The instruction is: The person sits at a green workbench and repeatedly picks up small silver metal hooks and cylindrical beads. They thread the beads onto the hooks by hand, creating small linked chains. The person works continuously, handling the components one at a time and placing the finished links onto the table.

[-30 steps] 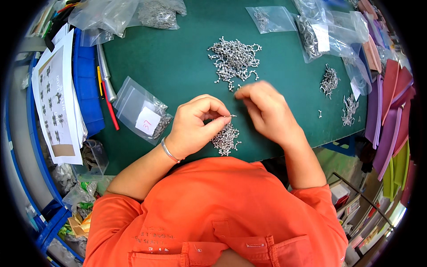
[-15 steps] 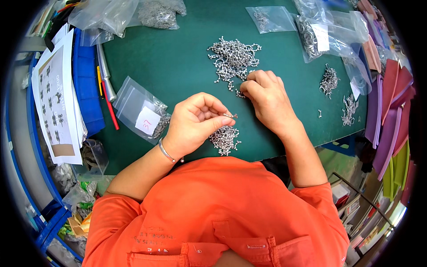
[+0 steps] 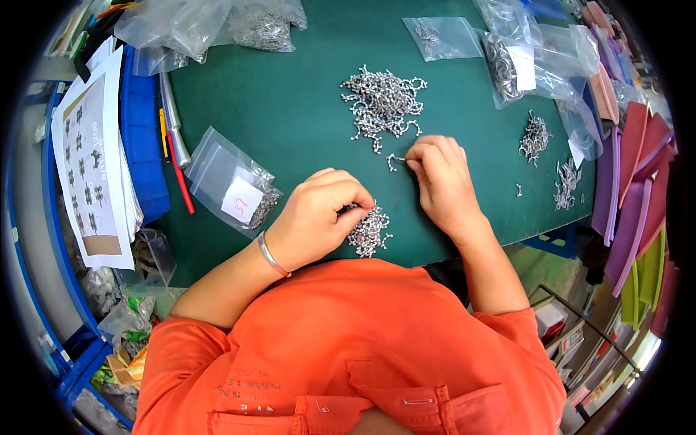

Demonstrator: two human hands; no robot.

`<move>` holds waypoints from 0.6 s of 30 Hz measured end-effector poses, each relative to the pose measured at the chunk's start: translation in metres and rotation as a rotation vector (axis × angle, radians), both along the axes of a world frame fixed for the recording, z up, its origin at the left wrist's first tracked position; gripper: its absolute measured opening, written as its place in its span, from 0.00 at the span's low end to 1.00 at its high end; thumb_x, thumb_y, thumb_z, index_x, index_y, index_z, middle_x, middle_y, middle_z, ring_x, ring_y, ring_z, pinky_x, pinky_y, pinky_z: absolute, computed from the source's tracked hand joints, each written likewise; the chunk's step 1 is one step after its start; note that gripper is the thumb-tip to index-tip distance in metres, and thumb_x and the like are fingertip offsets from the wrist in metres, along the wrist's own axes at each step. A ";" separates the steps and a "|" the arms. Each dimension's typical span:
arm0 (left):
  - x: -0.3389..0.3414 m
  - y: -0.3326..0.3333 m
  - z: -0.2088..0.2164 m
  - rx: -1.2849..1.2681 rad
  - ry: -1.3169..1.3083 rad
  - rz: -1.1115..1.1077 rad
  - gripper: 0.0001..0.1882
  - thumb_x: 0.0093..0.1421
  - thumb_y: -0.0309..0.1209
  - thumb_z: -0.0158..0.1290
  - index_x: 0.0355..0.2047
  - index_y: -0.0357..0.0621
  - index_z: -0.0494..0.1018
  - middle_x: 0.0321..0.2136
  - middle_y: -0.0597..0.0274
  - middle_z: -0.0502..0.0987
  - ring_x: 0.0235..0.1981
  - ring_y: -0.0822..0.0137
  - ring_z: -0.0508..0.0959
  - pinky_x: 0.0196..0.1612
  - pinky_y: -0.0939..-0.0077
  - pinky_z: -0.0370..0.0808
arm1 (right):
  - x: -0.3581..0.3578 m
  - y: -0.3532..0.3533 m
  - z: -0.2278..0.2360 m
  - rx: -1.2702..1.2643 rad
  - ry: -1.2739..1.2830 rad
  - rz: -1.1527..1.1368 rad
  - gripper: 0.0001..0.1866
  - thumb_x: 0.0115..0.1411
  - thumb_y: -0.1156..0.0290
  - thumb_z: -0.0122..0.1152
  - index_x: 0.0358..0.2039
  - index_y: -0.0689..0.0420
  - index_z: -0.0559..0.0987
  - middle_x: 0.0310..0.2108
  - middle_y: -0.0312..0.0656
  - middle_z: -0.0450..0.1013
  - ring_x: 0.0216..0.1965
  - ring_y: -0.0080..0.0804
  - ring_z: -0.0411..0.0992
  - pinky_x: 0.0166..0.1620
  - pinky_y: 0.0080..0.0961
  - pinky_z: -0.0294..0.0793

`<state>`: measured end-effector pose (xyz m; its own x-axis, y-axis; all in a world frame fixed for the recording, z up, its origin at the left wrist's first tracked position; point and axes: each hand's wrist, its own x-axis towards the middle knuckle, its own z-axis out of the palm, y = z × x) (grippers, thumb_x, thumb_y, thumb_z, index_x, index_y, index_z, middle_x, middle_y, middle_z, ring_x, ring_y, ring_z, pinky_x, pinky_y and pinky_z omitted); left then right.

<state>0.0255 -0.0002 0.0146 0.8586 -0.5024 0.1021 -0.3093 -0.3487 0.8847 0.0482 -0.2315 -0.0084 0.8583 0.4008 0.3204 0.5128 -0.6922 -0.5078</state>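
My right hand (image 3: 444,181) pinches the end of a small silvery knobbed metal piece (image 3: 392,164), which sticks out to the left of the fingertips over the table. My left hand (image 3: 319,214), with a metal bangle at its wrist, is closed, thumb and forefinger together at the upper edge of a small pile of the same pieces (image 3: 370,233). Anything between those left fingertips is too hidden to make out. Farther off lies a larger heap of such pieces (image 3: 384,101), beyond both hands.
A clear zip bag of metal parts (image 3: 233,181) lies left of my left hand. More filled bags (image 3: 504,65) rest at the far right, near two small metal piles (image 3: 534,138). Pens (image 3: 179,174) and a blue bin (image 3: 141,138) with paper sheets line the left side.
My left hand has lowered its fingertips to the near pile; the metal piece it held no longer shows. My right hand has drawn back slightly from the large heap with a piece pinched.
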 end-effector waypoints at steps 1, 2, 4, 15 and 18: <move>-0.001 0.000 -0.005 0.007 -0.002 -0.008 0.07 0.50 0.18 0.61 0.29 0.40 0.77 0.33 0.61 0.79 0.34 0.62 0.78 0.39 0.71 0.74 | -0.003 -0.001 0.000 0.038 0.021 -0.016 0.07 0.55 0.81 0.60 0.34 0.58 0.74 0.36 0.42 0.72 0.39 0.44 0.70 0.43 0.37 0.67; -0.002 0.000 -0.007 0.014 -0.003 -0.016 0.06 0.49 0.19 0.62 0.28 0.41 0.77 0.33 0.61 0.79 0.34 0.61 0.78 0.38 0.70 0.74 | -0.006 -0.002 0.000 0.076 0.043 -0.031 0.07 0.55 0.81 0.60 0.34 0.59 0.74 0.35 0.43 0.73 0.38 0.44 0.71 0.43 0.37 0.68; -0.001 0.001 -0.004 0.017 0.033 -0.008 0.06 0.52 0.21 0.62 0.30 0.41 0.78 0.33 0.62 0.79 0.34 0.67 0.78 0.36 0.75 0.74 | -0.008 -0.001 0.001 0.143 0.097 -0.042 0.06 0.57 0.81 0.59 0.34 0.60 0.74 0.33 0.44 0.73 0.35 0.45 0.72 0.40 0.37 0.70; -0.001 -0.015 -0.003 -0.483 0.689 0.214 0.13 0.59 0.19 0.59 0.44 0.33 0.72 0.37 0.59 0.78 0.40 0.71 0.80 0.43 0.79 0.79 | -0.028 0.023 0.017 0.485 0.086 0.106 0.09 0.53 0.85 0.63 0.34 0.61 0.75 0.32 0.46 0.76 0.32 0.43 0.75 0.35 0.29 0.75; -0.006 -0.015 -0.009 -0.490 0.482 0.256 0.13 0.59 0.17 0.58 0.43 0.33 0.71 0.37 0.57 0.79 0.40 0.71 0.80 0.44 0.78 0.79 | -0.029 0.024 0.017 0.433 0.157 -0.072 0.10 0.53 0.85 0.63 0.35 0.61 0.76 0.33 0.46 0.76 0.33 0.43 0.75 0.36 0.30 0.75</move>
<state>0.0193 -0.0155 0.0059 0.9492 -0.2734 -0.1558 0.1923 0.1123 0.9749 0.0196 -0.2077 0.0083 0.9304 0.1965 0.3093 0.3653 -0.4306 -0.8253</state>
